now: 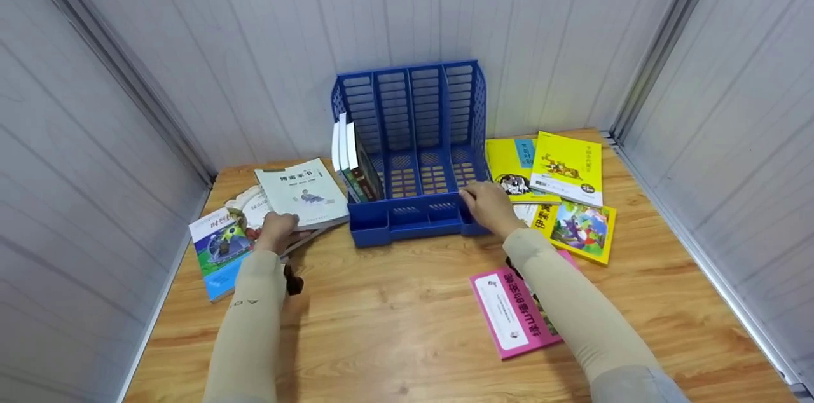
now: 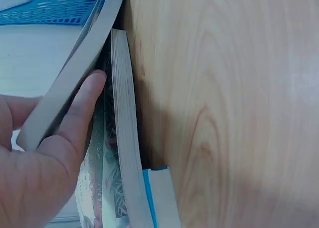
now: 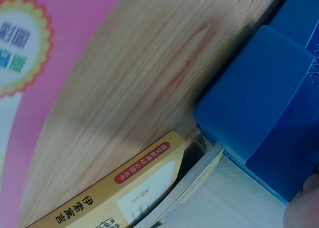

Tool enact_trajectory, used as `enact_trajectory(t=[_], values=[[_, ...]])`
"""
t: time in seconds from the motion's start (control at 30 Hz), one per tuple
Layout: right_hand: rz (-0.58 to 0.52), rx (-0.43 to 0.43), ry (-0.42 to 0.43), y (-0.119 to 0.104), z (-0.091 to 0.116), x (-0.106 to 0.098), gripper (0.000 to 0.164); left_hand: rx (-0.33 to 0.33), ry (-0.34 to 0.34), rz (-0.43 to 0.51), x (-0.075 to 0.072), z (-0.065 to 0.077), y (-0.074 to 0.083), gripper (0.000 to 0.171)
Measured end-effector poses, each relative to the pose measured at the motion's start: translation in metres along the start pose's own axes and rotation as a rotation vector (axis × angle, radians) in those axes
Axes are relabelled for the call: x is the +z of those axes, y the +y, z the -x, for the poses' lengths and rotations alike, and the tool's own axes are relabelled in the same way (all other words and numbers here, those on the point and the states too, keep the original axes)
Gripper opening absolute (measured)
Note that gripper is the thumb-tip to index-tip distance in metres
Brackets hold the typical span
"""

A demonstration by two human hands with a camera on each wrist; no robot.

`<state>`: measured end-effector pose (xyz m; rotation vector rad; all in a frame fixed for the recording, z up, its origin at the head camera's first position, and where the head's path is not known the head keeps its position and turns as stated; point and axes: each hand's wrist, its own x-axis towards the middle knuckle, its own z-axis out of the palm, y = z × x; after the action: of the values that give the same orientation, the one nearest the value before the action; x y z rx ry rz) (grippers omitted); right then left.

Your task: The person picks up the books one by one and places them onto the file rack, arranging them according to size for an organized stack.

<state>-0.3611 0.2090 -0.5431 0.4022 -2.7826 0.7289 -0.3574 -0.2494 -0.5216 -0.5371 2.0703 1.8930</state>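
My left hand (image 1: 278, 232) grips the near-left corner of a pale green-white paperback book (image 1: 304, 190), thumb on one side and fingers on the other. In the left wrist view that book (image 2: 75, 76) is lifted at a slant off the books (image 2: 124, 113) under it. At the centre back stands a blue file rack (image 1: 407, 204) with upright dividers. Its left compartment holds several upright books (image 1: 356, 164). My right hand (image 1: 488, 204) holds the rack's front right rim, fingers curled over it; the right wrist view shows only part of that hand (image 3: 303, 205) at the blue wall.
Left of the rack lie a white-covered book (image 1: 254, 207) and a blue-green book (image 1: 219, 250). On the right are yellow books (image 1: 566, 168), a colourful yellow-edged book (image 1: 584, 230) and, nearer, a pink book (image 1: 502, 314) partly under my right forearm. Panel walls enclose the wooden table (image 1: 381, 327).
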Motion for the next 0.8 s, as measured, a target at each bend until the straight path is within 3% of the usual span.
enact_trajectory(t=[0.23, 0.33, 0.6, 0.8], values=[[0.004, -0.001, -0.007, -0.001, 0.0, -0.001, 0.032, 0.103, 0.058, 0.107, 0.006, 0.008, -0.005, 0.059], [0.008, 0.009, -0.026, -0.001, 0.0, 0.0, 0.034, 0.165, 0.078, 0.105, 0.01, 0.014, -0.006, 0.058], [-0.002, 0.027, -0.042, 0.0, 0.001, 0.001, 0.037, 0.356, 0.139, -0.07, 0.009, 0.03, -0.012, 0.056], [-0.002, 0.011, -0.029, 0.001, 0.001, 0.0, 0.037, 0.428, 0.293, -0.228, 0.014, 0.04, -0.017, 0.049]])
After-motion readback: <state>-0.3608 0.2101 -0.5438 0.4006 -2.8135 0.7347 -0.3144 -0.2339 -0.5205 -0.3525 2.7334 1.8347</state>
